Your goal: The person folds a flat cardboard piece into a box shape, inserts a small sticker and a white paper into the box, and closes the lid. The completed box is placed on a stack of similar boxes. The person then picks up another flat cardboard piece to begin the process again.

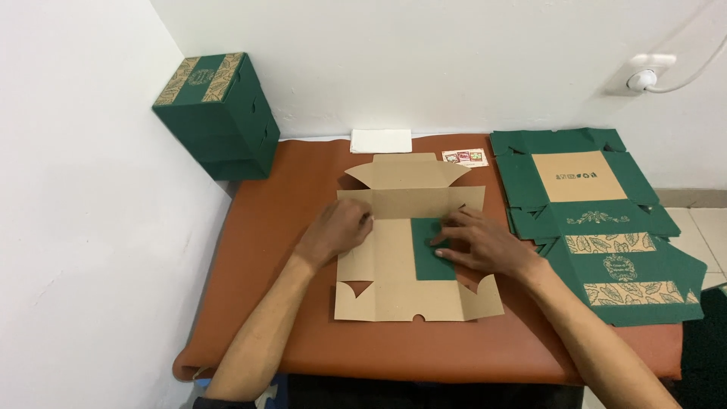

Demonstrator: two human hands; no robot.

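Both grips are pressing flat, fingers spread: the left hand (338,229) and right hand (485,244) are holding down the box blank (394,257) at mid-surface, light, stiff card, probably best held by its flaps.

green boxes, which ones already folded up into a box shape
The stack of green boxes in the far left corner by the wall. The green blanks at the right still lie flat, as does the blank under both hands.
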